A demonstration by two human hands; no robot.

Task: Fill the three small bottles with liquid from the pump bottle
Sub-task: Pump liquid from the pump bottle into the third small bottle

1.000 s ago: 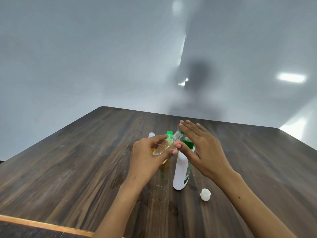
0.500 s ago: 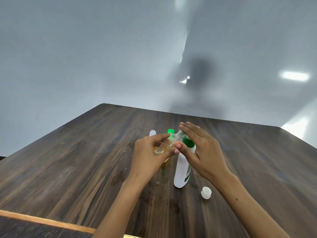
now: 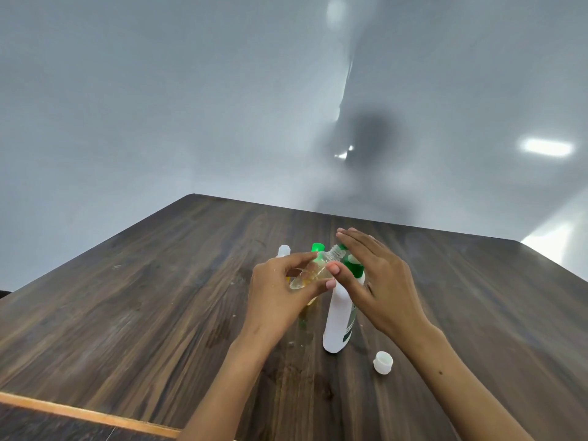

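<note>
Hands meet over a dark wooden surface (image 3: 127, 313) as a small clear bottle (image 3: 313, 272) is brought to the pump bottle (image 3: 339, 319). The left hand (image 3: 280, 294) pinches the small bottle between thumb and fingertips, tilting it so its long axis runs up and to the right, with the open threaded neck just beside the green pump head (image 3: 353, 265). The right hand (image 3: 378, 281), fingers straight and held together, lies flat across that pump head, its thumb reaching toward the small bottle's neck. A little pale yellow liquid appears to sit in the tilted bottle's lower end. Behind the hands stand 2 more small bottles, one with a green cap (image 3: 317, 248) and one with a white cap (image 3: 283, 250); how full they are cannot be told. A loose white cap (image 3: 383, 362) rests near the pump bottle's base, on the right-hand side. The next press likely depends on the spout, hidden under the right hand, lining up with the neck.
</note>
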